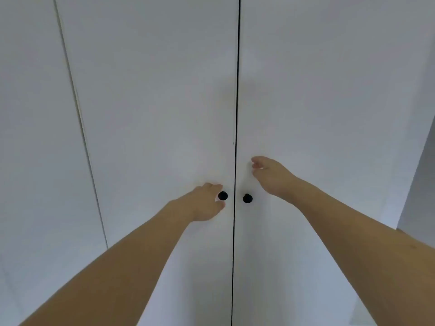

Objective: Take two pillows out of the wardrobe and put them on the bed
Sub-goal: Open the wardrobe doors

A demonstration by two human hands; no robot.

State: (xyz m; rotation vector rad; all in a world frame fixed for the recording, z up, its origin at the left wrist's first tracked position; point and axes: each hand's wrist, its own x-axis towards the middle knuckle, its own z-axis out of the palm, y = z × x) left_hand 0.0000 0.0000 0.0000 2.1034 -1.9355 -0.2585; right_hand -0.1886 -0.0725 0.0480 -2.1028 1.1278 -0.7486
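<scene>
A white wardrobe fills the view, its left door (153, 114) and right door (329, 102) both closed, with a thin dark gap between them. Each door carries a small black round knob beside the gap: the left knob (223, 196) and the right knob (247, 198). My left hand (206, 202) is at the left knob, fingers curved around it and apart, the knob still showing between them. My right hand (270, 176) hovers against the right door above and right of its knob, fingers loosely curled, holding nothing. No pillows or bed are in view.
Another white panel (35, 137) adjoins the left door along a seam. At the right edge the wardrobe ends and a grey wall (421, 184) shows behind it.
</scene>
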